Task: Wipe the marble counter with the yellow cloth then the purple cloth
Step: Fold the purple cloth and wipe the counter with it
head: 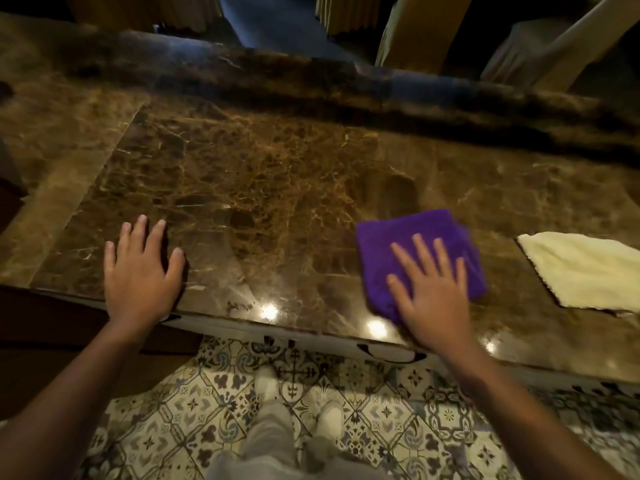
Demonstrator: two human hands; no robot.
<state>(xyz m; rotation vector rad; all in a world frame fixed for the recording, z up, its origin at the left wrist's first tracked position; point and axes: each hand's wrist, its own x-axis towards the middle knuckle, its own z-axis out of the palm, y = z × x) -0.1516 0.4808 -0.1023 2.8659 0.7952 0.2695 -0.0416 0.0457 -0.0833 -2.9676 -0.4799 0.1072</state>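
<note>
The brown marble counter runs across the head view. A folded purple cloth lies on it near the front edge, right of centre. My right hand presses flat on the purple cloth with straight, spread fingers. The pale yellow cloth lies spread on the counter at the far right, apart from both hands. My left hand rests flat on the bare marble at the left, fingers straight, holding nothing.
A raised dark marble ledge borders the counter's far side. Fabric-covered chairs stand beyond it. Patterned floor tiles and my legs show below the counter's front edge.
</note>
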